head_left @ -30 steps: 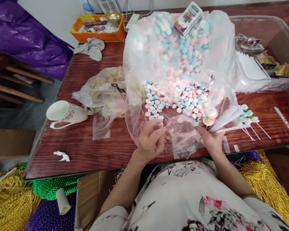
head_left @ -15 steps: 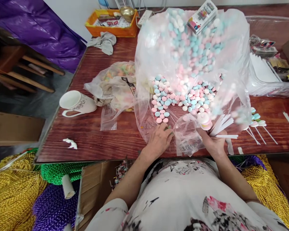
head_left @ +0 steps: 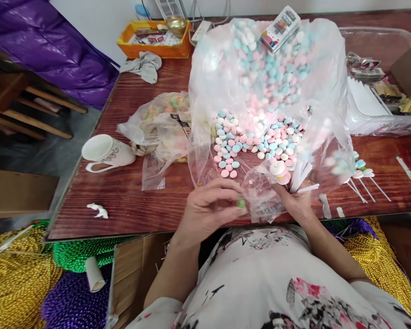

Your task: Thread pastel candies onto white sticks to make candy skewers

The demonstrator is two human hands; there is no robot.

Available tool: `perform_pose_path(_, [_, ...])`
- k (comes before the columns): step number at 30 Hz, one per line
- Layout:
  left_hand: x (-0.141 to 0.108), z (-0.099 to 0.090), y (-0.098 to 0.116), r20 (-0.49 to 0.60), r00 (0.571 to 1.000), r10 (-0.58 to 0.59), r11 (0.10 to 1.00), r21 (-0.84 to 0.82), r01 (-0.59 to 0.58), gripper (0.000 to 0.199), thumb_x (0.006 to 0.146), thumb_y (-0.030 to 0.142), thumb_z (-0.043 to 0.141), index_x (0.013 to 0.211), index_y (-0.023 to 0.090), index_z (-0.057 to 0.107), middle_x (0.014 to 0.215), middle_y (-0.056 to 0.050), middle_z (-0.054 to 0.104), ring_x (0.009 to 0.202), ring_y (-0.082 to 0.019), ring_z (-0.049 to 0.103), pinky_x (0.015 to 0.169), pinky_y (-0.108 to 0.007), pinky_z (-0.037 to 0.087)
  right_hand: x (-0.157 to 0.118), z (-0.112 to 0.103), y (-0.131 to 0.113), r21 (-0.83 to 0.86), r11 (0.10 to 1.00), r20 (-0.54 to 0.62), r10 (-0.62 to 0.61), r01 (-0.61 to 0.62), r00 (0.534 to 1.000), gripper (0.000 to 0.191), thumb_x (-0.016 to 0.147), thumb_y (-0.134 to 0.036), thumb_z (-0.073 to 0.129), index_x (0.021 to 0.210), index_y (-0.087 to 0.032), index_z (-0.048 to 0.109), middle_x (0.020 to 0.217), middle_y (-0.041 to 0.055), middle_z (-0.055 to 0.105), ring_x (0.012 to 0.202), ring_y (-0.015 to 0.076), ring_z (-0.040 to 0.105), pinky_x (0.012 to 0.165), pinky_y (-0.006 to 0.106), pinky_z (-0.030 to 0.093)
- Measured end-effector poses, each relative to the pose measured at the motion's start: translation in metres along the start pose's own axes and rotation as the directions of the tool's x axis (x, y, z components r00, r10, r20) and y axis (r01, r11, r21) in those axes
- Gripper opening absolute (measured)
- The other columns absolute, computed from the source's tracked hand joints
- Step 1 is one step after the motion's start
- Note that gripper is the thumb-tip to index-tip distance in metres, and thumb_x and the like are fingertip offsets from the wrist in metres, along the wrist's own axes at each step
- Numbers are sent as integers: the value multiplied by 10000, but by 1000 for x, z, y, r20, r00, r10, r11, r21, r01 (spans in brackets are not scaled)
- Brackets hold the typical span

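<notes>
My left hand [head_left: 210,205] is raised over the table's front edge, with thumb and fingertips pinched on a small green candy [head_left: 240,203]. Closed fingers of my right hand [head_left: 296,203] hold a bunch of white sticks [head_left: 300,177]. At its thumb is a stack of white, yellow and pink candies [head_left: 281,171]; how it is held is partly hidden. Beyond both hands a big clear plastic bag [head_left: 205,82] lies open toward me, with pink, white and blue candies [head_left: 277,141] spilling at its mouth. A small clear bag [head_left: 260,194] lies between my hands.
Several candy sticks [head_left: 363,171] lie right of my right hand. At the left stand a white mug [head_left: 104,151] and a bag of coloured candies [head_left: 164,114]. A clear plastic bin [head_left: 380,123] is at right, an orange tray [head_left: 150,50] at the back. Bead strands [head_left: 78,256] hang below.
My left hand has lifted off the bag's edge and come toward me, and the green candy now shows in its fingertips. My right hand still holds the sticks, which have tilted slightly.
</notes>
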State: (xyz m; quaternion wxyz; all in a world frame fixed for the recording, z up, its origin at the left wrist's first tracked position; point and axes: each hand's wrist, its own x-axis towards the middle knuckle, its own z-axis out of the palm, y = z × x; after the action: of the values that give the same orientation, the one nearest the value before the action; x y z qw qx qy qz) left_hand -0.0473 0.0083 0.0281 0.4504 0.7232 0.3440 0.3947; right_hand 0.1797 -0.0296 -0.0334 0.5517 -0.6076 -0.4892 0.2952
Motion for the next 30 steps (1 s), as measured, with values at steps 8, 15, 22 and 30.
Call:
perform_pose_path(8, [38,37,6,363,929,69,862,447,-239,193,911,151,517,940,149,708,1037,-124,697,982,-235,667,853,-373,547,-4,7,-16,195,973,10,123,-122,992,128,729,-287,732,720,-204,635,658,-3,617,695,179,593,667,311,521])
perform_pose_path(15, [25,-26,-8,25,998,-63,907,418,47,136,899,233,602,879,175,724,799,-23,718,727,-148,652,690,-264,506,1,-18,1,396,898,-137,263,-190,955,219,665,-199,804,651,-179,586,620,-48,548,511,75,430,473,223,354])
perform_pose_path(22, [5,23,-67,-14,973,-231,538,831,140,196,888,296,613,971,145,704,1051,-140,654,993,-274,601,880,-402,495,4,-21,-8,465,855,-111,312,-228,944,228,655,-192,805,636,-176,579,603,-47,532,487,62,413,431,208,304])
perform_pose_path(30, [-7,19,-75,-21,998,-54,687,725,52,163,869,134,550,816,165,702,843,-78,681,821,-202,629,780,-346,530,-7,-20,13,433,872,-110,303,-229,947,247,661,-233,819,647,-185,577,601,-46,535,511,80,431,454,219,339])
